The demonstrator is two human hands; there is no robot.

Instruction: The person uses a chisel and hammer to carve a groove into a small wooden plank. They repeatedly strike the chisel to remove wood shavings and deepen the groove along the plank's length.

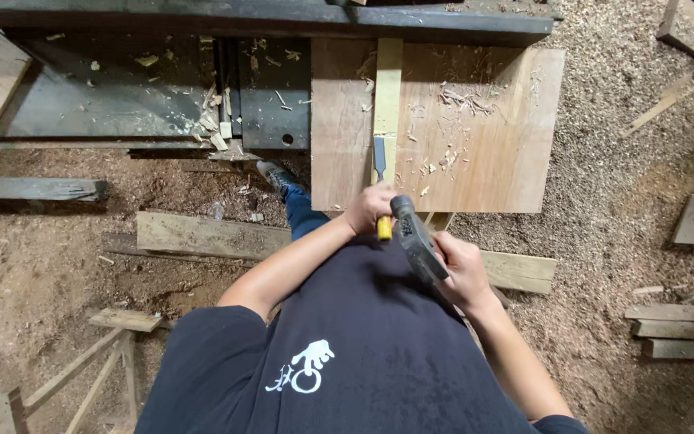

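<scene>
At the frame's centre, the left hand (369, 209) has its fingers wrapped tight round a yellow-handled chisel (380, 173), whose blade rests on a pale wood strip (387, 88) lying on a brown board (483, 137). Just lower right, the right hand (461, 273) grips a hammer (415, 237) with fingers fully curled, its head near the chisel's handle end.

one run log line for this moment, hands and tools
left hand: grips chisel, blade on strip | right hand: grips hammer, head at chisel butt | board: chips strewn
</scene>
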